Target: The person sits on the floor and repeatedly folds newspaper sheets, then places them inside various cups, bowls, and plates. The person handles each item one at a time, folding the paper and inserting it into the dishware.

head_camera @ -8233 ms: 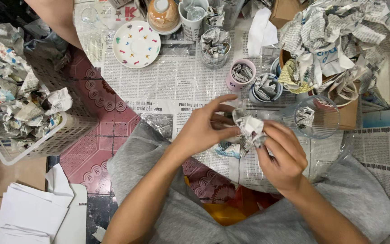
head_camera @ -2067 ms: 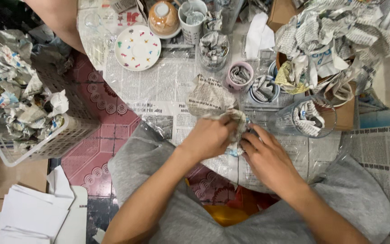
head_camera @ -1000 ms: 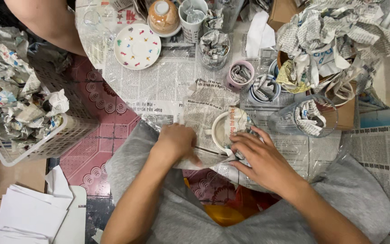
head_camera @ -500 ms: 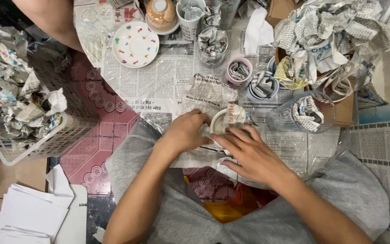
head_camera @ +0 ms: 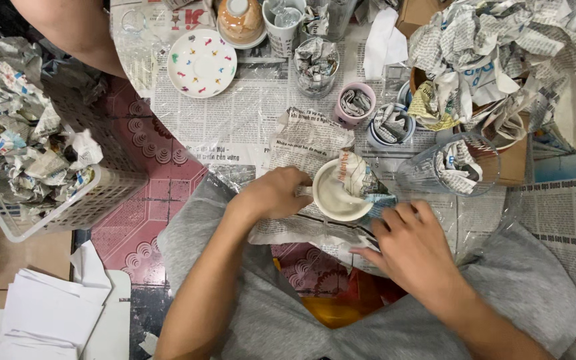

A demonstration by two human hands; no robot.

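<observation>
A white cup (head_camera: pixel 336 195) lies on a sheet of newspaper (head_camera: pixel 305 143) in front of me, with a wad of crumpled newspaper (head_camera: pixel 357 175) stuffed in its mouth. My left hand (head_camera: pixel 273 193) grips the cup at its left side, by the handle. My right hand (head_camera: pixel 411 247) rests on the lower right edge of the sheet, fingers pressing the paper near the cup.
A white saucer with coloured dots (head_camera: pixel 202 63), several cups and glasses stuffed with newspaper (head_camera: pixel 317 60) and a glass bowl (head_camera: pixel 451 167) stand beyond. A white basket (head_camera: pixel 68 213) of crumpled paper is at left, a paper pile (head_camera: pixel 501 47) at right. Another person's arm (head_camera: pixel 75 30) is top left.
Earlier both hands worked a crumpled wad of newspaper; now the white cup sits on a flat sheet with the wad in it. My right hand has slid down to the sheet's edge.
</observation>
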